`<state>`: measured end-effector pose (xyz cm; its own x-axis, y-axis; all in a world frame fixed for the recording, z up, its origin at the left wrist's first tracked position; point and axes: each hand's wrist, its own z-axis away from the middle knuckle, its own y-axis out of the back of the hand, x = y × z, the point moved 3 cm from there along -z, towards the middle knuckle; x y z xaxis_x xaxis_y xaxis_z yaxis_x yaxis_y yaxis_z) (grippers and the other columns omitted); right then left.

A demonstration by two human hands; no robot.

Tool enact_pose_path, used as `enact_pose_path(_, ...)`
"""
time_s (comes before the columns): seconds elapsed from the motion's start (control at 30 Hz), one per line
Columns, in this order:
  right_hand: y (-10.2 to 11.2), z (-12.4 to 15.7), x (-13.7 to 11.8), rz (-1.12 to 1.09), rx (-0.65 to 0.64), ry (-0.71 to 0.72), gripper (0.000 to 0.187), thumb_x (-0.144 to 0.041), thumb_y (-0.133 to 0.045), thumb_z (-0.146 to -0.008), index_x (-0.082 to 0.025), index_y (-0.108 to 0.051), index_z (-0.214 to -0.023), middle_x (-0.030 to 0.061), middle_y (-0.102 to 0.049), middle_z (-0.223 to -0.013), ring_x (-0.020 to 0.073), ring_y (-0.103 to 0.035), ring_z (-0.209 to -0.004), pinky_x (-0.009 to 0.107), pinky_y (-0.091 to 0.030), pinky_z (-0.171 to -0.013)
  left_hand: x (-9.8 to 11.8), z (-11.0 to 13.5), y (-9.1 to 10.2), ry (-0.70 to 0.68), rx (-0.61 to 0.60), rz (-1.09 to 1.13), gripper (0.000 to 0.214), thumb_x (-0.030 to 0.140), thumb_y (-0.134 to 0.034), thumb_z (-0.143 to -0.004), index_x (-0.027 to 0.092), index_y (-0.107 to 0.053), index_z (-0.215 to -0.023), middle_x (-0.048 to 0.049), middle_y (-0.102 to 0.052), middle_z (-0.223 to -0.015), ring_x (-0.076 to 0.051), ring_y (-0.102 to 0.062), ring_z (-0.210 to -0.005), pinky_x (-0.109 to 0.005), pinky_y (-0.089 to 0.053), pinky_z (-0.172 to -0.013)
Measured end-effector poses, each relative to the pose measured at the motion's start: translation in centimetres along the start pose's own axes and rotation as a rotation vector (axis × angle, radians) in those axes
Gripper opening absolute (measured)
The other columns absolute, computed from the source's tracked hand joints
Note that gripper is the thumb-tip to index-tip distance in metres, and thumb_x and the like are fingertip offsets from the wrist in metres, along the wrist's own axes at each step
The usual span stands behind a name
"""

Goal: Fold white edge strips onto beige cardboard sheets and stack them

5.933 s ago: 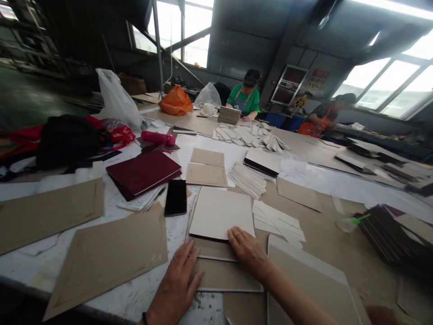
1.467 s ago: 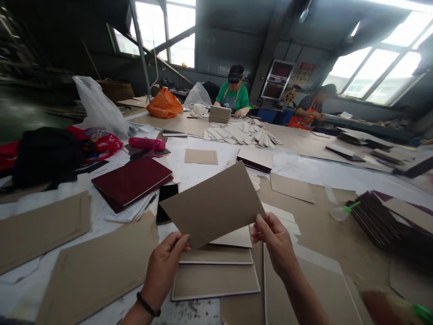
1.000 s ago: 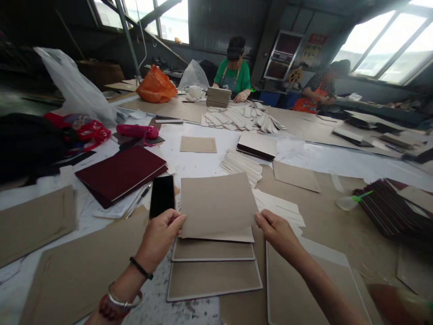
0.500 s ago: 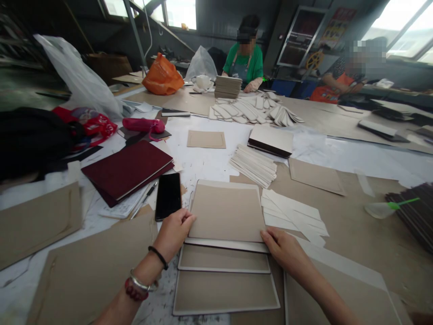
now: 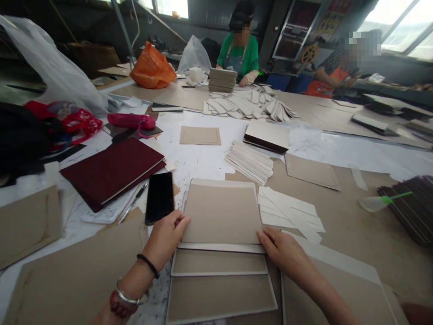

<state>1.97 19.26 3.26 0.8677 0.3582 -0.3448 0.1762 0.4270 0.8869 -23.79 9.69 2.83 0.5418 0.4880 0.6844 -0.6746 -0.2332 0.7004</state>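
Observation:
A tan cardboard panel [image 5: 221,214] with a pale border lies in front of me, on top of other panels. My left hand [image 5: 174,228] grips its left edge, thumb on top and fingers curled. At its lower right corner, my right hand [image 5: 280,243] pinches the edge the same way. Below it, a middle panel [image 5: 219,262] and a lower panel [image 5: 219,295] show their front parts, overlapping like steps. White paper strips [image 5: 287,210] lie just right of the top panel. Close to my left hand is a black phone [image 5: 160,196].
Dark red folders [image 5: 115,169], a pen [image 5: 135,198] and a pink pouch [image 5: 131,121] lie at left. Thin strips [image 5: 250,160] and a stack of boards [image 5: 267,135] stand beyond. A bottle with a green tip [image 5: 375,203] rests at right. Two people work across the table.
The view has shifted slightly, so most things sit a little further left. Both hands keep their places on the top panel's edges.

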Motion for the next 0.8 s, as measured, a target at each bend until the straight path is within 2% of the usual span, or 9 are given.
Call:
enact_pose_path(0.23, 0.14, 0.46, -0.49, 0.030, -0.051, -0.027, 0.037, -0.038, -0.028, -0.087, -0.021, -0.052, -0.064, 0.0041, -0.063, -0.068, 0.0167, -0.057, -0.068, 0.025, -0.030, -0.060, -0.13, -0.33, 0.26, -0.007, -0.048, -0.104, 0.031, 0.049, -0.036, -0.070, 0.020, -0.045, -0.059, 0.0024, -0.049, -0.056, -0.014, -0.047, -0.060, -0.024, -0.030, -0.056)
enact_pose_path(0.4, 0.06, 0.52, -0.41, 0.056, -0.056, -0.039, 0.036, -0.037, -0.029, -0.087, -0.021, -0.053, -0.065, 0.0041, -0.063, -0.069, 0.0164, -0.057, -0.068, 0.024, -0.029, -0.060, -0.23, -0.44, 0.20, -0.011, -0.066, -0.127, 0.033, 0.051, -0.036, -0.070, 0.020, -0.041, -0.058, 0.0038, -0.044, -0.053, -0.014, -0.044, -0.058, -0.024, -0.029, -0.055)
enact_pose_path(0.8, -0.18, 0.78, -0.71, 0.115, -0.043, -0.059, 0.036, -0.036, -0.030, -0.088, -0.020, -0.053, -0.066, 0.0043, -0.062, -0.067, 0.0165, -0.056, -0.067, 0.025, -0.026, -0.057, -0.55, -0.08, 0.28, -0.007, -0.061, -0.148, 0.032, 0.049, -0.037, -0.071, 0.020, -0.041, -0.058, 0.0042, -0.045, -0.052, -0.014, -0.045, -0.056, -0.024, -0.030, -0.054)
